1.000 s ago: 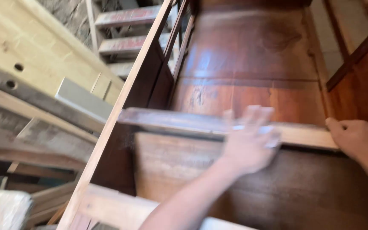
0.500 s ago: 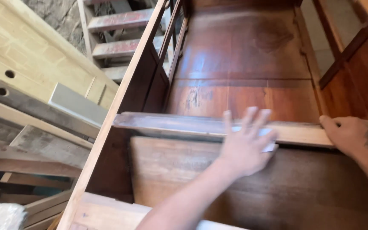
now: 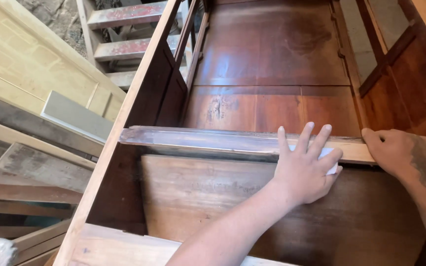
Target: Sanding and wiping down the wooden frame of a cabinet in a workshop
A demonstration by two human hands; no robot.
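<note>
the left hand [image 3: 304, 167] lies flat with fingers spread, pressing a small white pad [image 3: 330, 160] against the front edge of a worn wooden crossbar [image 3: 198, 140]; its grip is open, palm down, and the pad only peeks out under the fingertips. the right hand [image 3: 395, 150] rests at the crossbar's right end, fingers curled loosely over it, though how firmly they close i cannot tell. the crossbar spans a reddish-brown wooden cabinet [image 3: 272, 54] lying open. pale planks [image 3: 30, 74] are stacked to the left.
</note>
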